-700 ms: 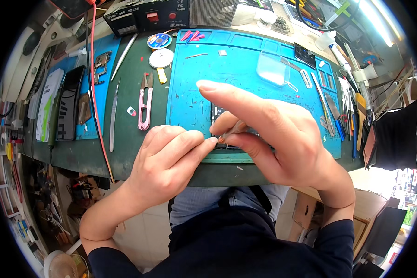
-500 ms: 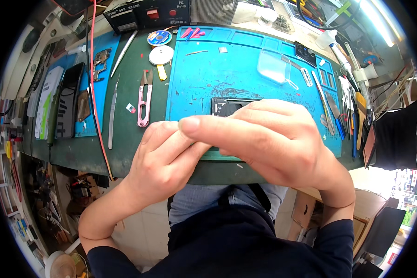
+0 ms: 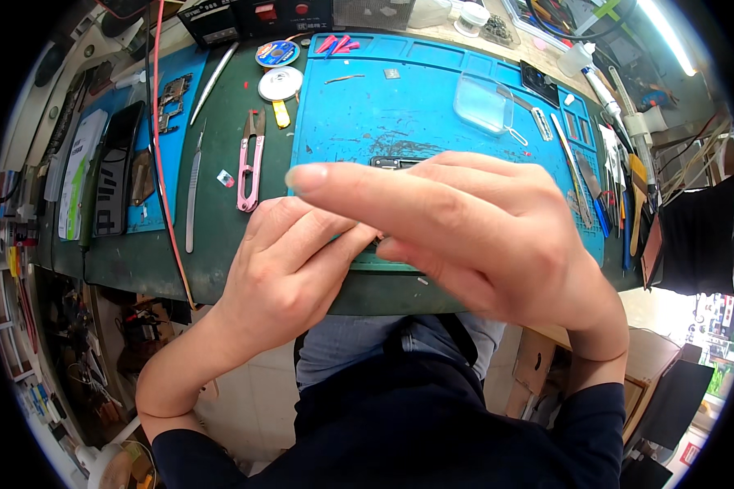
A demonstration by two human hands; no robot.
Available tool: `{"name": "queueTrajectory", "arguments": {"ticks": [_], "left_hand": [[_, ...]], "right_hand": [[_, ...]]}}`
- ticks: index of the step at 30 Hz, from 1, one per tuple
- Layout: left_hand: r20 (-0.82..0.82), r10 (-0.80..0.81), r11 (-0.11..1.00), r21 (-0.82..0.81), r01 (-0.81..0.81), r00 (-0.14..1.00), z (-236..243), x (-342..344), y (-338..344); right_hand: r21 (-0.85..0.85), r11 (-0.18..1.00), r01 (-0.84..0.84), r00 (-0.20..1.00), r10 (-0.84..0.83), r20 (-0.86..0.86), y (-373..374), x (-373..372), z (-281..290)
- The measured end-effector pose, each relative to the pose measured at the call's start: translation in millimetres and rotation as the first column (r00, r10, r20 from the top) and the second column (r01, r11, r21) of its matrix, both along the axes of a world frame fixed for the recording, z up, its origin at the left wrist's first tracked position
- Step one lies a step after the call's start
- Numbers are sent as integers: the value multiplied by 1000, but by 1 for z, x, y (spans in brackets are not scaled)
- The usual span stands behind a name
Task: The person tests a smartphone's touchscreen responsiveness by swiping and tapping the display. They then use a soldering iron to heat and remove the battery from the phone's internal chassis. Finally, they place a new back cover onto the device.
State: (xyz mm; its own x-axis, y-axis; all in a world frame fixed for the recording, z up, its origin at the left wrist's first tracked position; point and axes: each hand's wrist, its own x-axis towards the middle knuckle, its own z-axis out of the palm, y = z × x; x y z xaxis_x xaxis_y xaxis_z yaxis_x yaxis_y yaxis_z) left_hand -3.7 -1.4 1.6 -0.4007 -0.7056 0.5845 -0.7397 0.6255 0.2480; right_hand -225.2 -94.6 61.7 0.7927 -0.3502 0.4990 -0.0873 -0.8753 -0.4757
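My left hand [image 3: 277,273] is curled at the front edge of the blue mat [image 3: 334,106], its fingertips together behind my right hand. My right hand [image 3: 497,236] reaches across from the right, index finger stretched leftward over my left fingers, thumb and other fingers closed beneath it. Whatever the meeting fingertips hold is mostly hidden; only a small dark bit shows between them. A black device [image 3: 391,162], perhaps a phone frame, lies on the mat just beyond my hands, largely covered by them.
Pink snips [image 3: 249,167], steel tweezers [image 3: 192,187] and solder spools [image 3: 280,85] lie left of the mat. A red cable [image 3: 165,204] crosses the bench at left. A clear case [image 3: 483,110], several tools [image 3: 587,183] and a brush [image 3: 636,183] lie at right. A black power unit [image 3: 277,16] stands behind.
My right index finger has moved leftward over my left fingers, hiding the small copper-coloured piece seen between my fingertips earlier. The black device shows more beyond my hands, and the view has shifted slightly.
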Motion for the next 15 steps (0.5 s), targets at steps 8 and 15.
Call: {"name": "queueTrajectory", "arguments": {"ticks": [8,15], "left_hand": [[-3,6,1000,15,-6,1000,1,0,0],[22,1,1000,-20,-1,1000,2,-1,-1]], "right_hand": [[26,998,56,998,-56,8,2,3,-2],[7,998,54,998,-55,27,4,1,-1]]}}
